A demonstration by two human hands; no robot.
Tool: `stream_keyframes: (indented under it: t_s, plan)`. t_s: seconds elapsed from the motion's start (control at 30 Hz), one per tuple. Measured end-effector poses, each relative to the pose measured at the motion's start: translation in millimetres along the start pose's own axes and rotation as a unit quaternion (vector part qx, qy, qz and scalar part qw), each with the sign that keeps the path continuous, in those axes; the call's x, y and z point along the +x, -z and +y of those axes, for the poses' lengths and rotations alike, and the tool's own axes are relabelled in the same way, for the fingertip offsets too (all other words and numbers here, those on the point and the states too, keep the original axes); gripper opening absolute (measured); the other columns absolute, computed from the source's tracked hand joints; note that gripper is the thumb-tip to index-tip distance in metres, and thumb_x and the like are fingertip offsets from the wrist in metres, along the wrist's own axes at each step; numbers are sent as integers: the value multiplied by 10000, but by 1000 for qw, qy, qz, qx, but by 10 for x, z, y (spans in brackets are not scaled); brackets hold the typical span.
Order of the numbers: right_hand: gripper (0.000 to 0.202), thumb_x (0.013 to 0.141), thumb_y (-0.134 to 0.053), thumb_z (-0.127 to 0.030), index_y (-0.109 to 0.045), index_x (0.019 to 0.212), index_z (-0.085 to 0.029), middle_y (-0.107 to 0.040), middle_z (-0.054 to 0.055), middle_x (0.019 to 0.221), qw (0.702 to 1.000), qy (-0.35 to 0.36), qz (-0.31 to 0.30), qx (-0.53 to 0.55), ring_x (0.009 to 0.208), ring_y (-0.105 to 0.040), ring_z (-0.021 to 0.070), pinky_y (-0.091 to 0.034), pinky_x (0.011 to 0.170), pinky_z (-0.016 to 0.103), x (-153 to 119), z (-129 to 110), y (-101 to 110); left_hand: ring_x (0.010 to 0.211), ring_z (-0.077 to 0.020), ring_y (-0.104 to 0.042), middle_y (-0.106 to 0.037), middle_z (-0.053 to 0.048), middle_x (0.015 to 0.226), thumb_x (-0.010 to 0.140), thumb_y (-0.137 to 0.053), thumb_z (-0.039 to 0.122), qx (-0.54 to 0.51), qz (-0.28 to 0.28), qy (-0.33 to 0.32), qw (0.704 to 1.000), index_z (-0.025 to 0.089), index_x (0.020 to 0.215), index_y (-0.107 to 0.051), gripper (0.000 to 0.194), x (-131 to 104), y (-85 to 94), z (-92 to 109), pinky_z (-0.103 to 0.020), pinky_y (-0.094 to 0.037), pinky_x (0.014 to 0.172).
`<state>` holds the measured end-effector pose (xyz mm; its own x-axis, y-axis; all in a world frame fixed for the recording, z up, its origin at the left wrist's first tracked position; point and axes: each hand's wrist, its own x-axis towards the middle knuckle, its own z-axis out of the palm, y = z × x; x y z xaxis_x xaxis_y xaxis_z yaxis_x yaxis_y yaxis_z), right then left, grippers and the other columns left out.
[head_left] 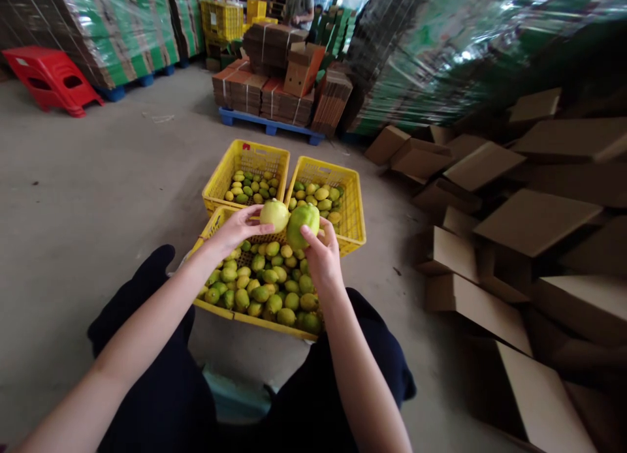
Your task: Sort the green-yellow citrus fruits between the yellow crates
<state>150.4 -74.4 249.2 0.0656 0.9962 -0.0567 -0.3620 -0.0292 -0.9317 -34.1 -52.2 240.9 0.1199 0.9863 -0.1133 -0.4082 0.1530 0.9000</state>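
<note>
Apparently sitting partway through: handling a pale yellow fruit (274, 216) and a green fruit (302, 227), not yet setting either down; showing plenty of loose fruit (266, 284) in the near crate (264, 324), below the left grip (240, 228) and right grip (324, 256), and smaller amounts in the far-left crate (267, 154) and far-right crate (357, 208), just beyond; leaving the finished share hard to tell. With the left grip, pinching the pale yellow fruit; with the right grip, pinching the green fruit just beside it, laying the thumb (312, 236) across its near side. Angling both forearms (151, 319) forward and inward, holding the 2 grips near each other above the near crate's far edge.
</note>
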Motion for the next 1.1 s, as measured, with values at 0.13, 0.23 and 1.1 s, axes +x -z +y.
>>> stream_keyframes:
  t_s: [0.13,0.23,1.1]
  plan:
    - [469,628,-826,-378,-608,1034,-291,-675,-19,956,999,24,-18,10,862,-654,194,-544,776,341,-9,-17,-4,841,-153,-678,-712,-37,929,611,-835,65,-91,15,-6,996,178,958,-660,405,-4,-13,42,-268,-513,833]
    - [478,631,-814,-378,-631,1062,-284,-692,-3,974,999,26,-37,20,907,-658,220,-538,811,367,-7,-23,0,818,-147,-684,-698,-24,870,674,-781,61,-123,8,9,992,184,928,-624,323,-8,-4,71,-276,-521,844]
    - [363,685,-801,-441,-611,943,-270,-669,-24,858,999,-19,-3,-32,787,-636,187,-535,670,288,-93,113,-48,872,-175,-662,-712,-22,999,675,-830,403,59,43,19,997,221,1076,-662,471,-223,-245,-76,-221,-513,678]
